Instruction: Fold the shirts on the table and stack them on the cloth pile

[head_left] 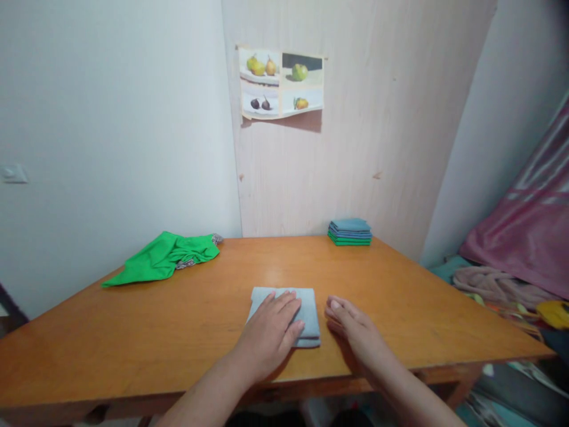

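A folded pale blue-grey cloth (309, 314) lies near the front edge of the wooden table (178, 320). My left hand (271, 335) rests flat on top of it, fingers stretched out and pressing the cloth down. My right hand (353, 326) lies on the table just right of the cloth, fingers together and extended, fingertips at the cloth's right edge, holding nothing.
A stack of folded blue and green cloths (350, 232) sits at the back of the table by the wall. A loose green cloth (164, 256) lies crumpled at the back left. Piled fabrics and a pink blanket (528, 237) are off the right side.
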`<state>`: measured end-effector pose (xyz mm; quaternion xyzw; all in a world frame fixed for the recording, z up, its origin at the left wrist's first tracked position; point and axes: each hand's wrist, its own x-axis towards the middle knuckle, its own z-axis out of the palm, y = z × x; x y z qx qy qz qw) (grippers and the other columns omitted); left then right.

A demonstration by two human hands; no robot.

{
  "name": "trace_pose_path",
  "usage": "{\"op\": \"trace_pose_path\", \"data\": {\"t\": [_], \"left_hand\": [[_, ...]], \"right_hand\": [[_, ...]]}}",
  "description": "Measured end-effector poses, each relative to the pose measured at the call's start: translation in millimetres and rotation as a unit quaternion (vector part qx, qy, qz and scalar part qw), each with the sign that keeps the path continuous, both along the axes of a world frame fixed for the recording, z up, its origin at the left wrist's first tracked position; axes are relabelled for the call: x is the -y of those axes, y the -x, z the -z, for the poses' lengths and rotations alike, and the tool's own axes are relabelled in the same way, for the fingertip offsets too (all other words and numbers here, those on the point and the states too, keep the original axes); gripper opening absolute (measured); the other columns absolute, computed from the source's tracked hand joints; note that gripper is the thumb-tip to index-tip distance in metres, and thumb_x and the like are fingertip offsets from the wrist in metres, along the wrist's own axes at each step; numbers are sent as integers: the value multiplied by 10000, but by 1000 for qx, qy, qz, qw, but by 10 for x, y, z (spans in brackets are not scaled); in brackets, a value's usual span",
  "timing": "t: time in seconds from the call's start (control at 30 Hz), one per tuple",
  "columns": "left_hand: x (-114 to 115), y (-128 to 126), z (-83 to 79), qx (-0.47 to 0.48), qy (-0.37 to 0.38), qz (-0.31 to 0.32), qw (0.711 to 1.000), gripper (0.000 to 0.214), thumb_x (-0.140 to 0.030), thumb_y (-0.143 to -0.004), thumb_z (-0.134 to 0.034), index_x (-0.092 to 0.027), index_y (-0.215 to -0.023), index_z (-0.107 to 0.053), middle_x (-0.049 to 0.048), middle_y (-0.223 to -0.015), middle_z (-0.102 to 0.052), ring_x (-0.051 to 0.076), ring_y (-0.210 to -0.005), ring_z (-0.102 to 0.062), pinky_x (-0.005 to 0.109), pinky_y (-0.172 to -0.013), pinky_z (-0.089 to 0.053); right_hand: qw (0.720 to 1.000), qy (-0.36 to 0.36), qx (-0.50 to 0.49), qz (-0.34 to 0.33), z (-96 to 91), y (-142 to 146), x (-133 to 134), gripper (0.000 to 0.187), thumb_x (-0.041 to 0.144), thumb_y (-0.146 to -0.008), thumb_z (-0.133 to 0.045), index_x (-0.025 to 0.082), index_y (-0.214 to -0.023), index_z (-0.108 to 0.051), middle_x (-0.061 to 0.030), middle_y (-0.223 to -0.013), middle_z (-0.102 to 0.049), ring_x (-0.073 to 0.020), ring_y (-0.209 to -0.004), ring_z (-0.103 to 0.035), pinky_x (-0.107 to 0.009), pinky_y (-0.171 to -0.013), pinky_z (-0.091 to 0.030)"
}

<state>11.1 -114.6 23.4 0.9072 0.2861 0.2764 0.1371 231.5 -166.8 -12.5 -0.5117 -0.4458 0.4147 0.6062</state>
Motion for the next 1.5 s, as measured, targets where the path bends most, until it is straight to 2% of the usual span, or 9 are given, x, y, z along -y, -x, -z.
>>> {"op": "trace_pose_path", "data": {"t": [0.17,0.43,0.67,0.8,1.03,1.2,1.33,1.43,1.5], "left_hand": [[132,-54,118,34,35,7,999,604,-474,-893,-630,-230,-1432,-507,147,-1517,-446,347,-1415,-383,537,-1180,-234],[216,47,120,-70,-50,-11,996,549,-364,-913,-613,-207,-1418,-465,147,-1459,-520,309,-1343,-479,521,-1132,-340],[548,187,53,-136,-70,-3,988,869,-424,-729,-793,-235,-1470,-381,128,-1494,-471,313,-1351,-443,496,-1153,-310],[667,135,81,-182,-106,-42,977,804,-312,-782,-747,-240,-1488,-368,130,-1484,-479,331,-1322,-456,510,-1124,-330],[615,111,145,-175,-135,-63,973,755,-116,-765,-610,-211,-1474,-370,109,-1515,-455,306,-1292,-479,467,-1070,-397],[493,229,109,-89,-112,-39,989,690,-88,-777,-571,-223,-1436,-418,102,-1441,-537,286,-1268,-518,448,-1056,-415],[425,255,-166,73,-27,-64,995,587,-100,-819,-570,-263,-1377,-482,71,-1365,-595,252,-1214,-570,402,-1034,-434],[428,159,-420,250,82,-74,962,459,-227,-861,-659,-240,-1305,-542,70,-1276,-653,238,-1149,-618,361,-1007,-457],[452,49,-540,369,169,-56,912,419,-300,-846,-719,-208,-1230,-582,78,-1208,-689,239,-1114,-641,349,-989,-473]], "right_hand": [[993,71,-90,-3,-58,24,356,531,606,-770,-723,191,-1097,-665,-108,-1096,-701,-252,-1065,-662,-394,-982,-505],[979,126,-129,-99,-123,164,715,454,546,-791,-739,195,-1069,-661,-56,-973,-704,-156,-835,-685,-270,-759,-535],[941,237,-100,-218,112,330,925,633,739,-727,-673,129,-895,-693,-68,-788,-687,-131,-645,-664,-222,-609,-491],[937,210,-144,-239,197,486,875,622,731,-747,-663,170,-1015,-685,-47,-883,-667,-128,-690,-672,-235,-644,-509],[969,115,-10,-221,194,588,806,655,793,-788,-541,154,-885,-654,-7,-734,-596,-84,-526,-549,-182,-449,-386],[965,110,-104,-214,261,565,770,597,728,-818,-584,168,-1012,-653,-34,-826,-657,-104,-567,-608,-189,-465,-410],[957,87,-189,-201,284,544,740,603,693,-795,-649,166,-1087,-659,-56,-908,-686,-118,-618,-648,-210,-521,-444],[942,106,-182,-262,319,578,735,614,709,-794,-641,129,-987,-702,-91,-861,-721,-117,-633,-659,-209,-578,-435],[930,106,-145,-321,352,649,721,636,715,-786,-647,120,-998,-725,-129,-923,-743,-143,-731,-686,-234,-676,-462]]}}
